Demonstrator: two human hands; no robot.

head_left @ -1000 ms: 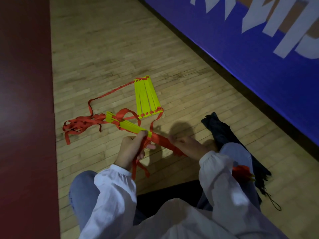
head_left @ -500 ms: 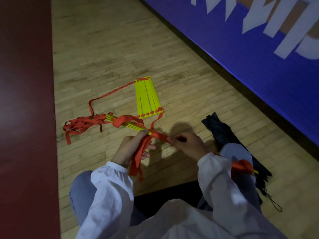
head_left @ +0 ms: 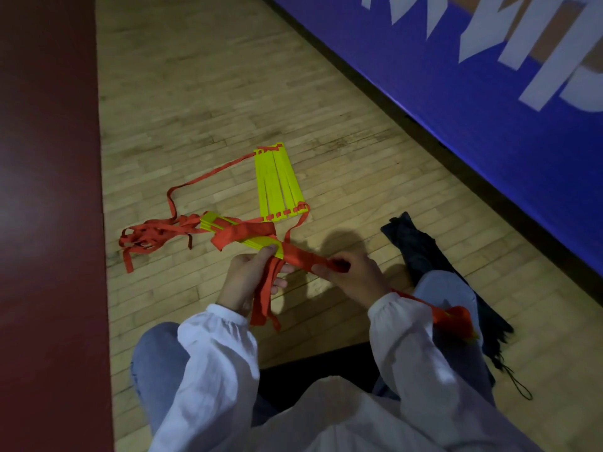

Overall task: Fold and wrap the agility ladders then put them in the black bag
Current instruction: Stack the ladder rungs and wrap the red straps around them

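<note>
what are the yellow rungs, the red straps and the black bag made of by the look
Yellow rungs: probably rigid plastic with a smooth finish; they lie as straight, even slats. Red straps: woven webbing, maybe nylon, matte; they twist and loop limply. Black bag: thin soft fabric, likely synthetic; it lies crumpled in folds.

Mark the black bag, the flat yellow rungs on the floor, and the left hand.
black bag (head_left: 421,256), head view, upper part of its fabric.
flat yellow rungs (head_left: 279,184), head view, middle of the fanned rungs.
left hand (head_left: 244,280), head view, middle of the hand.
</note>
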